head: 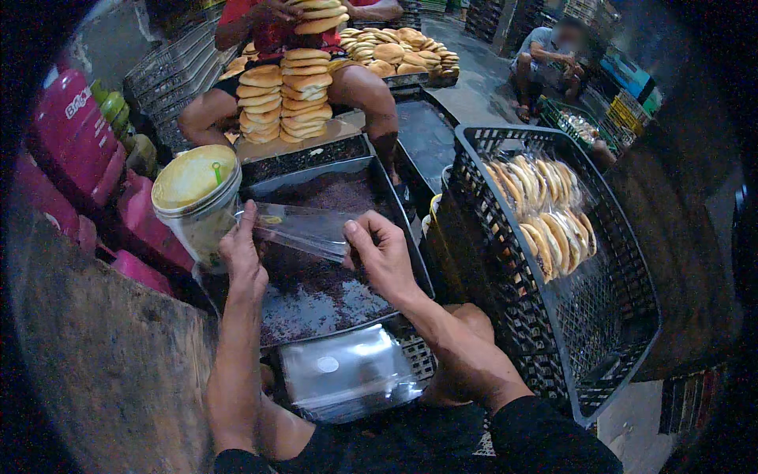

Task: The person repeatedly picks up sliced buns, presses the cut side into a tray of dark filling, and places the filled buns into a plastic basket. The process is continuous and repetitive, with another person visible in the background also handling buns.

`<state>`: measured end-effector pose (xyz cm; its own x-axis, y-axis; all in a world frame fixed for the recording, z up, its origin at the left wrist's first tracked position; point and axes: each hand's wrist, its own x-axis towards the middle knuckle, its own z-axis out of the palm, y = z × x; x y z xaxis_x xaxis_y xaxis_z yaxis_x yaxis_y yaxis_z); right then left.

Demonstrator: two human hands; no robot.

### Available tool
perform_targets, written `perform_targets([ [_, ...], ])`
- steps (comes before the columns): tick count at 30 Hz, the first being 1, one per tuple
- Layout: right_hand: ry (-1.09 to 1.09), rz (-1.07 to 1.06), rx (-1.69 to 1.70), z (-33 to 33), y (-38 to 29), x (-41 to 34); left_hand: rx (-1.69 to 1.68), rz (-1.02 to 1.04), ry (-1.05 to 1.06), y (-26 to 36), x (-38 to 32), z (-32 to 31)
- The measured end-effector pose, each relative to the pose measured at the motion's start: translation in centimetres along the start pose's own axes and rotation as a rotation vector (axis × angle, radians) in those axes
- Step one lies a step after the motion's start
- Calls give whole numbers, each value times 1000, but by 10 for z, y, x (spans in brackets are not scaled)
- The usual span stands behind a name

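Note:
Between my two hands a clear plastic bag (299, 228) is stretched out over a metal tray (414, 255). My left hand (246, 246) pinches the bag's left end, thumb up. At the other end, my right hand (376, 246) grips the plastic between thumb and curled fingers. No bread shows inside the bag. Dark crumbly filling (337, 198) covers the far part of the tray, and bare metal shows through nearer me. Just below the tray, close to my lap, lies a stack of flat clear bags (349, 373).
A black plastic crate (598, 332) on my right holds bagged flat breads (551, 213). A lidded tub (198, 183) stands left of the tray. Opposite, a person in red (260, 29) handles bread behind stacked buns (284, 98). Pink plastic containers (83, 136) line the left side.

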<state>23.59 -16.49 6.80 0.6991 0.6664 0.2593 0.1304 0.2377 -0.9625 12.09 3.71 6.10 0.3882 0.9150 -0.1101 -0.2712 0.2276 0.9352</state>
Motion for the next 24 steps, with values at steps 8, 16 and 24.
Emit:
perform_targets([
  [8,-329,-70,-522,-28,35,18,-362,-66,171,26,-12,-54],
  [16,-929,110,-1058,-11,61,-6,18,366,132,30,-28,-53],
  [24,-866,107,-1182,-20,63,-8,-76,189,134,34,-30,-63],
])
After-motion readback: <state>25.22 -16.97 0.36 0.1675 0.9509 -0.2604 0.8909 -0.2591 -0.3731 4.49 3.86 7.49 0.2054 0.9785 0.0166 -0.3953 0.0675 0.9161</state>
